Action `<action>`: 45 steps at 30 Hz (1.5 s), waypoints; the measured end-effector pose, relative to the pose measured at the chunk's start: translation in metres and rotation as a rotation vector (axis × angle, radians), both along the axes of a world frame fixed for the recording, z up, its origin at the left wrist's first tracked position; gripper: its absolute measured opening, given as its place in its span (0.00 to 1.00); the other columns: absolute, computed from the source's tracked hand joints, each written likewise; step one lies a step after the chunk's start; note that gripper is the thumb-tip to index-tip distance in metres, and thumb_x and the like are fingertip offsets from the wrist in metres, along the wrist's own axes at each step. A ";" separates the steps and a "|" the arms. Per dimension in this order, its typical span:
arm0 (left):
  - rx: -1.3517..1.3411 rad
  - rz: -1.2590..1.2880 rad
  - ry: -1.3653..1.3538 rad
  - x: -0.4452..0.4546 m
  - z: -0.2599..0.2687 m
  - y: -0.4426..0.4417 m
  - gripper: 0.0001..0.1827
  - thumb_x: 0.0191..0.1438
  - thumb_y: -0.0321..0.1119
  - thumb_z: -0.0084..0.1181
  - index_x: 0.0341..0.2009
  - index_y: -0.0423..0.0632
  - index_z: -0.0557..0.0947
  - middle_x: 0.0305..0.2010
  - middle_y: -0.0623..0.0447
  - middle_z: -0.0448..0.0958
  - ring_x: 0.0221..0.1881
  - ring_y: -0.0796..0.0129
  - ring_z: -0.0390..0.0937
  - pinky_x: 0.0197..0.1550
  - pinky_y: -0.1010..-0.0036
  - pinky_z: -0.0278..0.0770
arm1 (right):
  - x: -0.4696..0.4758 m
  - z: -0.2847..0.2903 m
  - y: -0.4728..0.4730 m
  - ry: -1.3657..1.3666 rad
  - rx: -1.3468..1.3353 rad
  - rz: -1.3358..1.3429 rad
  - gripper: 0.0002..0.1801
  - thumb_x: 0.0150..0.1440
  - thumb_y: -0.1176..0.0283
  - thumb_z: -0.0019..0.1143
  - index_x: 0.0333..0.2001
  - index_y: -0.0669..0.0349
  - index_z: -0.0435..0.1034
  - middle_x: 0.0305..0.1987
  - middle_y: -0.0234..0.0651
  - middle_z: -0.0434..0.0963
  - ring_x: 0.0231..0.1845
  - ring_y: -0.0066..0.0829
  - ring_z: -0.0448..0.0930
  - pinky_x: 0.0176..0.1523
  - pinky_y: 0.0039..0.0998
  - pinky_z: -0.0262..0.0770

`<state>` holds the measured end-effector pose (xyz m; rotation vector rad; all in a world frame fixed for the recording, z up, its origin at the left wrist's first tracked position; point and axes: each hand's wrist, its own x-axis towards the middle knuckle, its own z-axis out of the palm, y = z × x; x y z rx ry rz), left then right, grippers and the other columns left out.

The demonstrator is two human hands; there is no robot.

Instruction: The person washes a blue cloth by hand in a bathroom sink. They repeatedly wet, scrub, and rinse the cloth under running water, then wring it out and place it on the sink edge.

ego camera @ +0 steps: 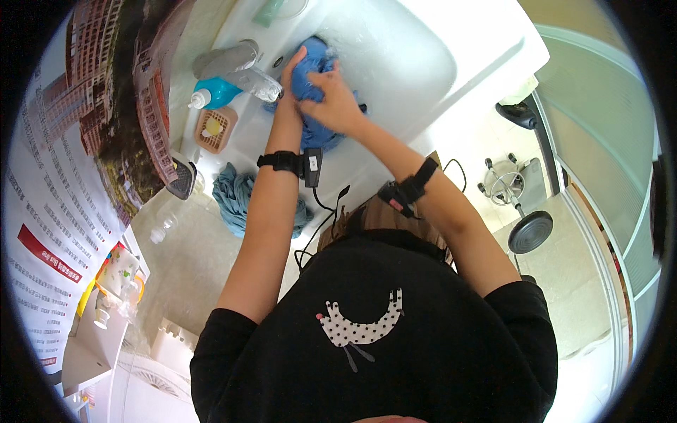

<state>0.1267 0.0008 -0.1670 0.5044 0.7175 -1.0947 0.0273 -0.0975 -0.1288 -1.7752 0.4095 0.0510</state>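
Observation:
A wet blue cloth (316,129) lies bunched in a white washbasin (391,124) holding cloudy water. My left hand (291,76) holds its upper part from the left side, beside the faucet spout. Over the same cloth is my right hand (334,100), its fingers bent and apart against the fabric; blur hides whether it grips. The metal faucet (227,61) stands at the basin's left rim. Beside it are a blue bottle with a white pump cap (218,93) and a tan soap dish (231,129) with a yellow soap piece in it.
Grey-blue fabric (232,193) lies bunched below the basin, left of my left forearm. Black cables (317,224) hang between my wrist-worn devices. A wheeled stool (530,232) stands at the right near a glass sliding door (592,121). A printed poster (63,227) covers the left side.

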 end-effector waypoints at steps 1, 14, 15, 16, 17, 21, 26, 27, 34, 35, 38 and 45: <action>-0.201 0.027 0.157 -0.001 -0.004 0.004 0.27 0.63 0.53 0.52 0.54 0.42 0.75 0.47 0.48 0.78 0.48 0.59 0.77 0.53 0.65 0.77 | -0.002 0.015 0.003 -0.032 -0.021 0.007 0.21 0.48 0.59 0.67 0.42 0.59 0.76 0.49 0.52 0.72 0.42 0.53 0.78 0.48 0.43 0.78; 0.832 -0.015 -0.345 -0.037 0.018 0.007 0.28 0.64 0.51 0.53 0.58 0.42 0.75 0.54 0.47 0.77 0.49 0.60 0.78 0.55 0.66 0.76 | 0.035 0.001 -0.054 0.027 -0.619 0.025 0.23 0.59 0.51 0.55 0.26 0.60 0.76 0.24 0.49 0.79 0.26 0.48 0.81 0.30 0.45 0.77; 0.965 -0.087 -0.456 -0.036 0.022 0.012 0.32 0.61 0.52 0.56 0.60 0.40 0.73 0.55 0.45 0.77 0.52 0.57 0.77 0.58 0.65 0.73 | 0.041 0.001 -0.075 0.095 -0.566 -0.040 0.26 0.59 0.45 0.54 0.30 0.59 0.79 0.24 0.46 0.80 0.26 0.48 0.81 0.31 0.45 0.78; 1.051 -0.159 -0.616 -0.034 0.026 0.019 0.37 0.59 0.54 0.58 0.61 0.37 0.71 0.57 0.43 0.76 0.55 0.55 0.76 0.61 0.64 0.69 | 0.041 0.002 -0.088 0.042 -0.616 -0.124 0.27 0.57 0.42 0.57 0.31 0.58 0.80 0.26 0.45 0.81 0.27 0.46 0.82 0.31 0.42 0.78; 1.148 -0.249 -0.724 -0.037 0.028 0.026 0.42 0.56 0.56 0.61 0.63 0.35 0.69 0.58 0.41 0.76 0.58 0.53 0.75 0.65 0.62 0.66 | 0.043 0.001 -0.101 0.083 -0.648 -0.057 0.27 0.53 0.42 0.63 0.38 0.56 0.80 0.42 0.45 0.82 0.45 0.47 0.82 0.43 0.40 0.78; 1.520 -0.719 -1.197 -0.052 0.015 0.021 0.52 0.48 0.63 0.67 0.69 0.44 0.65 0.65 0.31 0.65 0.65 0.43 0.66 0.61 0.61 0.69 | 0.025 -0.014 -0.103 -0.082 -0.823 -0.181 0.36 0.50 0.45 0.69 0.61 0.42 0.70 0.70 0.47 0.61 0.70 0.64 0.55 0.63 0.61 0.57; 1.746 -0.959 -1.189 -0.067 -0.013 -0.022 0.44 0.49 0.61 0.64 0.68 0.58 0.68 0.60 0.31 0.57 0.55 0.34 0.64 0.56 0.47 0.68 | -0.006 -0.055 -0.056 0.197 -0.841 0.044 0.38 0.49 0.46 0.68 0.65 0.27 0.65 0.77 0.46 0.51 0.76 0.68 0.42 0.64 0.81 0.34; 1.758 -1.036 -1.162 -0.068 -0.017 -0.024 0.43 0.49 0.61 0.64 0.66 0.57 0.70 0.59 0.31 0.59 0.53 0.34 0.65 0.54 0.47 0.70 | -0.008 -0.063 -0.051 0.114 -0.892 0.043 0.36 0.50 0.45 0.66 0.64 0.29 0.67 0.77 0.45 0.51 0.77 0.66 0.42 0.65 0.80 0.33; 1.862 -1.183 -1.277 -0.062 -0.050 -0.009 0.39 0.48 0.60 0.64 0.56 0.44 0.75 0.55 0.31 0.62 0.52 0.34 0.68 0.51 0.50 0.74 | 0.023 -0.086 -0.060 0.212 -0.905 0.562 0.29 0.57 0.43 0.54 0.57 0.44 0.77 0.77 0.39 0.56 0.82 0.42 0.36 0.75 0.68 0.25; 1.853 -1.181 -1.287 -0.063 -0.053 -0.008 0.39 0.48 0.60 0.64 0.55 0.42 0.75 0.55 0.31 0.62 0.52 0.34 0.69 0.51 0.50 0.74 | 0.028 -0.083 -0.064 0.256 -0.922 0.614 0.28 0.57 0.45 0.55 0.56 0.46 0.77 0.74 0.40 0.60 0.81 0.43 0.40 0.75 0.66 0.30; 1.690 -1.101 -1.130 -0.060 -0.050 -0.007 0.38 0.49 0.59 0.63 0.52 0.38 0.75 0.58 0.27 0.61 0.50 0.30 0.71 0.53 0.51 0.74 | 0.031 -0.067 -0.073 0.300 -0.708 0.619 0.23 0.57 0.52 0.57 0.52 0.52 0.77 0.64 0.40 0.72 0.75 0.45 0.55 0.72 0.58 0.48; 1.169 -1.548 -0.972 -0.036 0.027 -0.003 0.36 0.53 0.56 0.61 0.50 0.32 0.77 0.57 0.32 0.69 0.53 0.34 0.72 0.55 0.50 0.74 | -0.021 -0.034 -0.065 0.389 -0.279 -0.428 0.28 0.52 0.58 0.67 0.51 0.63 0.71 0.53 0.48 0.76 0.54 0.49 0.77 0.57 0.40 0.72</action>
